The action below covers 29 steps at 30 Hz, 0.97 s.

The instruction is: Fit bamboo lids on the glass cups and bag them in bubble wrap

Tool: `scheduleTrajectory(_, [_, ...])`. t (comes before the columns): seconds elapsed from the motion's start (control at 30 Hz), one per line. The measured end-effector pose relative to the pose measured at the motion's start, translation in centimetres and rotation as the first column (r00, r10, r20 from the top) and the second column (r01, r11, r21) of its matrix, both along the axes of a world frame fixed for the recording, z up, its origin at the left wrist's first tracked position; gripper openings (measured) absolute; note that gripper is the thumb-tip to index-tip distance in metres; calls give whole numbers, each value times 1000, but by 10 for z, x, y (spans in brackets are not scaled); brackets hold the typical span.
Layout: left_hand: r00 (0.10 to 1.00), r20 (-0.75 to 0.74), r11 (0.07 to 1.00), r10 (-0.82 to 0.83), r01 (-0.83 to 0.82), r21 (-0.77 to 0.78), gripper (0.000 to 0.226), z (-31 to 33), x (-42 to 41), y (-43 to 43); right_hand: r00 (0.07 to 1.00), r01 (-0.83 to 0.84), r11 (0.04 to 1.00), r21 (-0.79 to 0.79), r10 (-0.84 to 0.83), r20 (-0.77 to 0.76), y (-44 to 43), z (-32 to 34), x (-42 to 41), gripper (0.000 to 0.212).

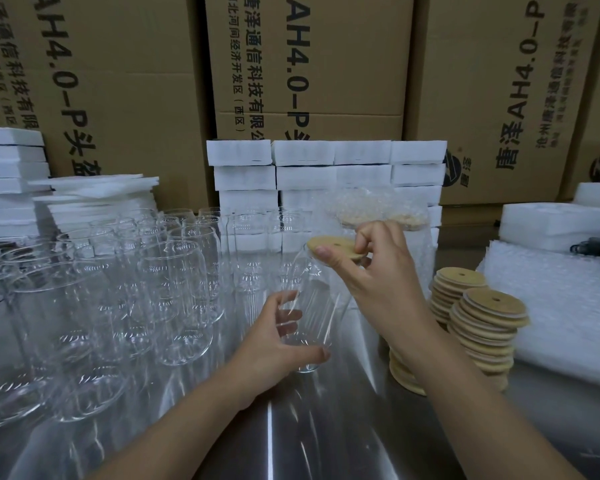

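My left hand (278, 344) grips a clear ribbed glass cup (314, 306) near its base, held tilted above the steel table. My right hand (371, 268) pinches a round bamboo lid (333, 247) with a small hole, which lies on the cup's rim. Stacks of bamboo lids (482, 327) stand just right of my right wrist. A pile of bubble wrap bags (565, 306) lies at the far right. Behind my right hand stands a cup with a lid inside bubble wrap (378, 209).
Several empty glass cups (136, 289) crowd the left half of the steel table (326, 427). White foam blocks (326, 168) are stacked behind them, with foam sheets (94, 195) at left. Large cardboard boxes (309, 64) form the back wall.
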<state>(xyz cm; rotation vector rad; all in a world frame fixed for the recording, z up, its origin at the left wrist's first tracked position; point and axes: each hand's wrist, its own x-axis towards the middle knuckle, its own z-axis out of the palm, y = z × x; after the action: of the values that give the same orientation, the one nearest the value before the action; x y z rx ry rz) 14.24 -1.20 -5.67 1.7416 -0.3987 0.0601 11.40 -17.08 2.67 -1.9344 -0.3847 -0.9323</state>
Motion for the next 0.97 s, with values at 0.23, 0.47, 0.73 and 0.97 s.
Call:
scheduleTrajectory(0.23, [1000, -9, 1000, -24, 24, 12, 84, 1, -1, 2, 999, -52, 998, -43, 52, 0, 4, -5, 2, 46])
scheduleTrajectory(0.47, [999, -24, 999, -41, 42, 10, 87, 2, 1, 2, 992, -118, 987, 106, 113, 51, 13, -8, -1, 20])
scheduleTrajectory(0.73, [999, -42, 1000, -10, 10, -9, 90, 1, 3, 4, 993, -118, 984, 132, 114, 32, 17, -15, 1, 19])
scheduleTrajectory(0.97, [998, -60, 999, -13, 10, -52, 91, 2, 1, 2, 999, 0, 1000, 15, -1, 51, 14, -17, 2, 20])
